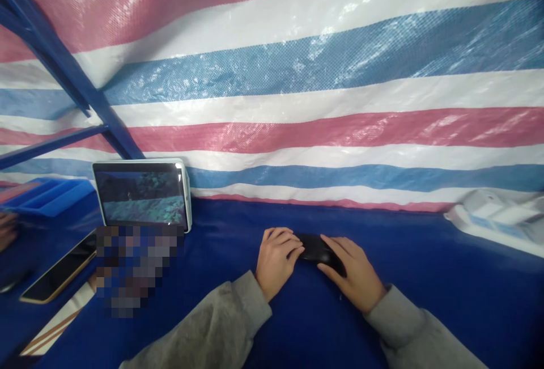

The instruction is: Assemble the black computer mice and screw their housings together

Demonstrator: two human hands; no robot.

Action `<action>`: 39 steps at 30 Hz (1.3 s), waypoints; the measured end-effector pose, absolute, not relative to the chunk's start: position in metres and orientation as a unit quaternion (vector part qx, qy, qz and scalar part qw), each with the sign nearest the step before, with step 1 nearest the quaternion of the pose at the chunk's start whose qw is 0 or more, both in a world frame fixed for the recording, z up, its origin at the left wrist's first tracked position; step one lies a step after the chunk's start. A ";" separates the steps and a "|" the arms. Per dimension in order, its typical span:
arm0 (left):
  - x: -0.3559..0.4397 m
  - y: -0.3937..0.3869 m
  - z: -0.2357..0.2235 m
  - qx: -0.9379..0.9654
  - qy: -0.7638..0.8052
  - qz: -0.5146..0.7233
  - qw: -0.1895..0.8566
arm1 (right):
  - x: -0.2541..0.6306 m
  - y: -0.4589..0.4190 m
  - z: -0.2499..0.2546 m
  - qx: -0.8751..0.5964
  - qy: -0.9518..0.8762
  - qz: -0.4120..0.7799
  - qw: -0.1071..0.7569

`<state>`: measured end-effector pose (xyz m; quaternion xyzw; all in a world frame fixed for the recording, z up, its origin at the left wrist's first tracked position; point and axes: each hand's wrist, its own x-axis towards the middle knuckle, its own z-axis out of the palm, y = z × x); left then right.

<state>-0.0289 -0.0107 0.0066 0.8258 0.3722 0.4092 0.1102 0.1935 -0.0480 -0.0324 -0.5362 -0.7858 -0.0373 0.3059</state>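
A dark, glossy, elongated object (315,247) lies low over the blue table surface between my hands; its exact kind does not show. My left hand (278,258) closes on its left end, fingers bent together and partly covering it. My right hand (352,272) grips the right end, thumb on the near side and fingers along the far side. Grey sleeves reach to both wrists. Much of the object's two ends is hidden under the fingers.
A propped-up screen (142,196) shows a dark scene at the left. Nearby lie a gold-edged phone (59,270) and a blue tray (55,194). Another person's striped sleeve (59,321) reaches in beside a pixelated patch. White items (497,216) stand far right, before the striped sheet (297,131).
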 end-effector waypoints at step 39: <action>-0.029 -0.017 0.015 0.869 0.386 0.294 0.098 | 0.193 -0.050 -0.019 -0.550 -0.747 -0.054 0.369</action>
